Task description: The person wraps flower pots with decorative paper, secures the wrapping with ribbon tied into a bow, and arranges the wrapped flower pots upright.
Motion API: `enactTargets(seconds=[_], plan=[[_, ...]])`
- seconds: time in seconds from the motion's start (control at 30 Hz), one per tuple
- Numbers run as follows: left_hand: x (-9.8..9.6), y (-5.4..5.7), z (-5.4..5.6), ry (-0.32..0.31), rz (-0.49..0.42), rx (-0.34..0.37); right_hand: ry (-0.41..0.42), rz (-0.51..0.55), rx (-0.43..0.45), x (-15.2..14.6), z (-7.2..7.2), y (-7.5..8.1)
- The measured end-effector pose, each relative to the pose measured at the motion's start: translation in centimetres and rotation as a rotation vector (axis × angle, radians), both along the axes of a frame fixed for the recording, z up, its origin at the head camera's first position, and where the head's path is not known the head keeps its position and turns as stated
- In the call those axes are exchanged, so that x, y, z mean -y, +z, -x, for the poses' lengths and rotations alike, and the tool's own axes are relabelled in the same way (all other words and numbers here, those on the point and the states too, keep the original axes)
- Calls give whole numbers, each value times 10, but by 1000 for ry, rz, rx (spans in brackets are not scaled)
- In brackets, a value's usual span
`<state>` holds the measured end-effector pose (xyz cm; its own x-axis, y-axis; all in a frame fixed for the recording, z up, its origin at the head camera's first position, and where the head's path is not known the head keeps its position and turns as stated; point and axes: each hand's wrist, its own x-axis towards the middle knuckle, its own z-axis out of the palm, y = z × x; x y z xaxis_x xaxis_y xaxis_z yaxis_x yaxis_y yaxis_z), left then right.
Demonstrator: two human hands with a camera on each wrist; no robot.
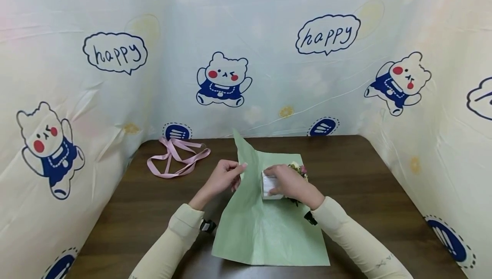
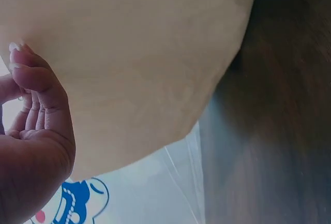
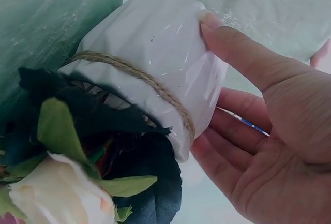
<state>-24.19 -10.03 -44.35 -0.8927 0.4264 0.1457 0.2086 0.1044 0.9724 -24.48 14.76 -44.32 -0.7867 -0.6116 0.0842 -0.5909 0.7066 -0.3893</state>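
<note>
The green paper (image 1: 292, 240) is lying on the table (image 1: 134, 236), its left side standing up as a slanting flap between the left hand (image 1: 224, 177) and the white pot (image 1: 270, 185). That pot is resting on its side, long axis running left to right, base left and flowers (image 1: 303, 170) right, and the right hand (image 1: 290, 183) is gripping it, thumb and fingers bent around its wall. The left thumb and fingertips are pinching the flap's edge, with a pink ribbon (image 1: 166, 175) sitting beyond, far left.

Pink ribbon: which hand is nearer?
Left. The left hand is just right of the pink ribbon, pinching the green paper; the right hand is farther right, holding the white pot.
</note>
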Motion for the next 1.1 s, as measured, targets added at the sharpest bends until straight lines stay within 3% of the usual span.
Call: enactTargets(seconds=[0.23,0.5,0.8,1.1], plan=[[-18,1,-4,7,-43,19,-47,-32,14,-2,-4,1],[-34,2,-5,17,-103,36,-40,-8,-8,-4,-2,-3],[-47,3,-6,-30,-137,46,9,-23,-51,-7,0,-3],[-55,3,-3,-45,-166,74,79,-36,-25,-13,-1,6]])
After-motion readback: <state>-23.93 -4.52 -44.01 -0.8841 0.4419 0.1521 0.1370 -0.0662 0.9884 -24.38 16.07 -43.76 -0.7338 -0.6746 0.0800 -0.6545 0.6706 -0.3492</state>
